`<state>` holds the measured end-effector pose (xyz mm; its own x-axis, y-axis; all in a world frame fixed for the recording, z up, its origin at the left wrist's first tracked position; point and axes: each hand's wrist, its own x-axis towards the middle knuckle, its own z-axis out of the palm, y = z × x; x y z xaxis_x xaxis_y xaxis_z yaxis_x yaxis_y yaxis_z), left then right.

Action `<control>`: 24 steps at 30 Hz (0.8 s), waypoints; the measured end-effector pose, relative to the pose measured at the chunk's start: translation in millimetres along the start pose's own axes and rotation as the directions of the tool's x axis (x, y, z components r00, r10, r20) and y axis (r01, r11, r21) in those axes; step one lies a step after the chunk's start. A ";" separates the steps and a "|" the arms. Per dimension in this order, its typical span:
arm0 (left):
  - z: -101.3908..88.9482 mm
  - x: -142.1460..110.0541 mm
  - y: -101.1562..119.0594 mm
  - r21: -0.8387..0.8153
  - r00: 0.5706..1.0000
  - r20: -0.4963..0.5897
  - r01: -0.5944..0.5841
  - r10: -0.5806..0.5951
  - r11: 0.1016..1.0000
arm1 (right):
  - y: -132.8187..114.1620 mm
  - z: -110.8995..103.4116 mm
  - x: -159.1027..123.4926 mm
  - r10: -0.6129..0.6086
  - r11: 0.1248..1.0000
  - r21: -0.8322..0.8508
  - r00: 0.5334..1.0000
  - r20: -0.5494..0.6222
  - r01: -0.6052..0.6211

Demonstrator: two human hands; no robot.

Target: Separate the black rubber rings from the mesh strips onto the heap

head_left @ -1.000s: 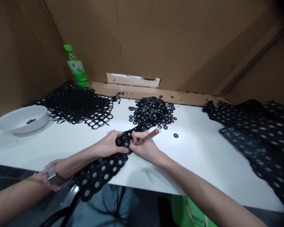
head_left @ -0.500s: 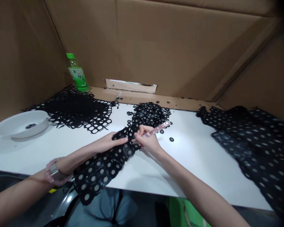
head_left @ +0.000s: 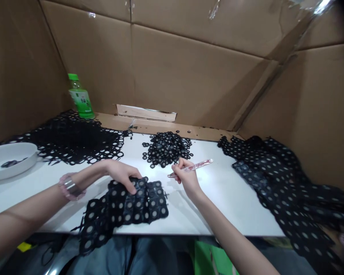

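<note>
My left hand (head_left: 123, 173) grips the top edge of a black rubber sheet (head_left: 129, 206) dotted with pale round spots, its thumb lying on the front. The sheet rests partly on the white table, and its left end hangs past the front edge. To the right, apart from the sheet, my right hand (head_left: 186, 175) is closed around a slim pen-like tool (head_left: 199, 164) with a reddish, clear handle, its tip pointing left. Just beyond that hand lies a heap of small black rings (head_left: 167, 147).
Black mesh netting (head_left: 74, 137) covers the back left, with a green drink bottle (head_left: 81, 99) behind it. A white bowl (head_left: 25, 166) holding a few black pieces stands at left. More dotted black sheets (head_left: 263, 168) drape over the right side. Cardboard walls (head_left: 174, 68) enclose the table.
The tool and my right hand have come away from the sheet to the right. The sheet has been lowered and spread flatter in my left hand. The camera view has shifted.
</note>
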<state>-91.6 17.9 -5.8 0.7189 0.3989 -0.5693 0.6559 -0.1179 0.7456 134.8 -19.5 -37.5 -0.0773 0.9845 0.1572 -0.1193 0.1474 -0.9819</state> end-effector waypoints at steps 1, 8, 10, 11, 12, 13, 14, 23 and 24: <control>-2.7 -6.4 -2.3 0.012 1.000 -0.002 -0.017 0.017 1.000 | 2.2 2.9 -1.4 0.013 1.000 -0.022 1.000 0.000 -0.013; 4.6 -22.5 -14.1 0.252 0.946 -0.318 0.024 0.060 0.967 | -3.2 21.3 -4.4 0.070 0.893 -0.431 0.906 0.418 0.130; 9.8 -16.8 -16.4 0.300 0.925 -0.353 -0.032 0.142 0.954 | -0.9 21.8 -3.8 -0.050 0.728 -0.601 0.899 0.434 0.331; 12.0 -13.8 -17.3 0.308 0.915 -0.362 -0.061 0.176 0.949 | 0.7 21.3 -4.3 -0.098 0.658 -0.641 0.889 0.448 0.395; 13.9 -11.2 -17.7 0.307 0.908 -0.364 -0.094 0.209 0.947 | 2.0 20.3 -5.3 -0.117 0.624 -0.652 0.877 0.467 0.431; 15.7 -8.8 -17.4 0.299 0.900 -0.362 -0.136 0.244 0.945 | 2.7 18.6 -6.9 -0.114 0.629 -0.642 0.870 0.480 0.437; 17.4 -6.8 -16.3 0.286 0.890 -0.360 -0.179 0.279 0.941 | 2.5 15.7 -8.9 -0.101 0.658 -0.623 0.870 0.483 0.422; 37.3 41.9 12.8 0.144 0.851 -0.380 -0.332 0.362 0.932 | -30.7 -57.1 -24.9 0.092 0.810 -0.570 0.930 0.357 0.139; 38.9 49.7 14.4 0.167 0.851 -0.377 -0.325 0.365 0.931 | -33.8 -62.1 -25.8 0.094 0.787 -0.603 0.941 0.325 0.130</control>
<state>-37.4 0.6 -36.9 0.7645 0.6394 -0.0818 0.4151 -0.3912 0.8214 202.2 -44.1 -15.0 -0.4055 0.9096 0.0905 0.4928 0.3009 -0.8164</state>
